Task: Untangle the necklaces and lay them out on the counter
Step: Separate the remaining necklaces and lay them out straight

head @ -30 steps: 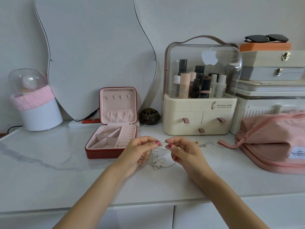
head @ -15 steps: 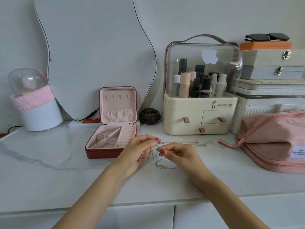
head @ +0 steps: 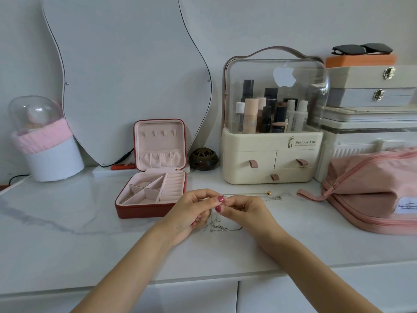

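A tangle of thin silver necklace chains (head: 222, 228) hangs between my hands and pools on the white marble counter (head: 67, 222). My left hand (head: 191, 212) pinches the chains at the top with thumb and fingers. My right hand (head: 246, 213) pinches them just beside it, fingertips nearly touching the left ones. One strand runs right from my hands along the counter to a gold bead (head: 269, 192); a second chain end with a clasp (head: 276, 198) lies just below it.
An open red jewellery box (head: 153, 195) stands left of my hands. Behind are a wavy mirror (head: 126, 75), a cream cosmetics organiser (head: 270, 159) and a small dark pot (head: 204, 158). A pink bag (head: 372, 199) lies right; a domed white container (head: 45, 150) stands far left.
My right hand has moved down and left, closer to my left hand. The hanging chains have dropped lower, and more of them now rests on the counter.
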